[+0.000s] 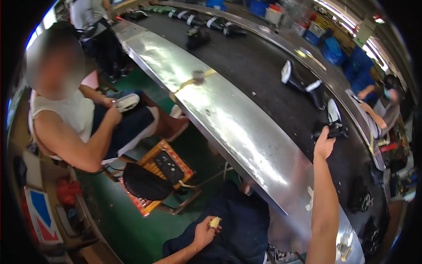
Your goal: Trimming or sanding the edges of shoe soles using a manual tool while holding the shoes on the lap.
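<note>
At the lower middle, my left hand (205, 233) is closed around a small pale-yellow lump (215, 222), held over my dark-clothed lap. What the lump is made of I cannot tell. My right arm stretches far across a metal ledge, and my right hand (324, 146) grips a black boot (337, 129) on the dark conveyor belt (259, 88). The white part (333, 110) of that boot points away from me. Just beyond lie more black boots (296, 81) with white parts. My fingertips are partly hidden against the dark boot.
Between me and the belt runs the shiny metal ledge (237, 119), with a small round object (198, 75) and pale scraps (345, 251) on it. A co-worker (66, 119) sits at left holding a shoe (127, 102). A wooden stool (160, 174) stands nearby. Another person (384, 105) works across the belt.
</note>
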A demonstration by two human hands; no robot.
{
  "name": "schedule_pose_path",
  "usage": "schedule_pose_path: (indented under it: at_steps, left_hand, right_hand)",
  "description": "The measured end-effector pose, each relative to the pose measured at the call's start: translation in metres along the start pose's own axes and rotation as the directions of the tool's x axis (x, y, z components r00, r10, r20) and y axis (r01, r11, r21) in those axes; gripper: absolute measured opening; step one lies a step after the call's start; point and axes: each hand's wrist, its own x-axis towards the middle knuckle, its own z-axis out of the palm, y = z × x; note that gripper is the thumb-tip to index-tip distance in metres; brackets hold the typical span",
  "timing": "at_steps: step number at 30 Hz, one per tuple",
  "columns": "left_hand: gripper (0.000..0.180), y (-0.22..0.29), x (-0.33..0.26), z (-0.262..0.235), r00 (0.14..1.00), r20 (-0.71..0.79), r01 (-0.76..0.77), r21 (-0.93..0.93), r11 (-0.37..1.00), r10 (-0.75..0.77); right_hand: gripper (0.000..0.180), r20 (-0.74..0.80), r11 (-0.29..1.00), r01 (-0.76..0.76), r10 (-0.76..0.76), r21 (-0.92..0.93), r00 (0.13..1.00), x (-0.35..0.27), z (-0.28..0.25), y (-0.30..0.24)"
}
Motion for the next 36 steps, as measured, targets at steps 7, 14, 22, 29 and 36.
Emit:
schedule_pose_path:
  at_steps: [7,14,22,29,36]
  left_hand:
    - [0.024,-0.003,0.007,-0.018,1.000,-0.020,-0.021,-0.064,0.998,0.020]
    - [0.025,-0.003,0.014,-0.014,1.000,0.008,-0.024,-0.071,0.997,0.025]
    - [0.020,-0.008,0.016,-0.018,0.998,-0.042,-0.045,-0.049,0.998,0.043]
    - [0.020,-0.010,0.017,-0.009,1.000,-0.024,0.013,-0.055,0.998,-0.014]
    - [0.025,-0.011,0.020,-0.015,0.988,-0.153,0.000,0.063,0.998,0.009]
  right_hand:
    - [0.084,-0.059,0.763,-0.139,0.226,0.631,0.972,0.056,-0.104,0.067]
    - [0.075,0.141,0.888,0.201,-0.156,-0.414,0.978,0.050,-0.177,0.151]
    - [0.077,-0.168,0.777,0.401,-0.533,-0.485,0.829,0.045,-0.151,0.107]
    - [0.067,0.195,0.517,0.739,-0.746,-0.432,0.636,0.063,-0.087,0.052]
    - [0.051,0.373,0.312,0.866,-0.807,-0.390,0.458,0.102,0.055,-0.006]
